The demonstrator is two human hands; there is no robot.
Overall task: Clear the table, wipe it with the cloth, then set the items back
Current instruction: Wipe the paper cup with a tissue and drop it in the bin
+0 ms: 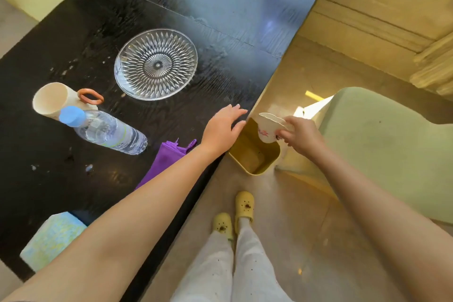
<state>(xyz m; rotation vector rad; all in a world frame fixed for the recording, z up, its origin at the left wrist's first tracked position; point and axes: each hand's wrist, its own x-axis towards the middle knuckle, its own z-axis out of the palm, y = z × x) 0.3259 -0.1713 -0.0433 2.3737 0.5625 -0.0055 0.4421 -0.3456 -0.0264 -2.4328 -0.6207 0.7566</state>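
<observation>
A black table [73, 39] carries a cut-glass plate [156, 64], a cream mug with an orange handle [55, 100], a water bottle with a blue cap [105, 131] and a purple cloth [163, 163]. My left hand [221, 129] lies flat and open at the table's right edge, its arm across the cloth. My right hand [302, 135] grips a small white cup with a red print [269, 127], tilted over a yellow bin [255, 151] that stands on the floor beside the table.
A pale blue and yellow sponge-like block [52, 238] sits at the table's near corner. Crumbs dot the tabletop. A pale green chair [382, 144] stands right of the bin. My feet in yellow clogs [234, 216] are on the floor below.
</observation>
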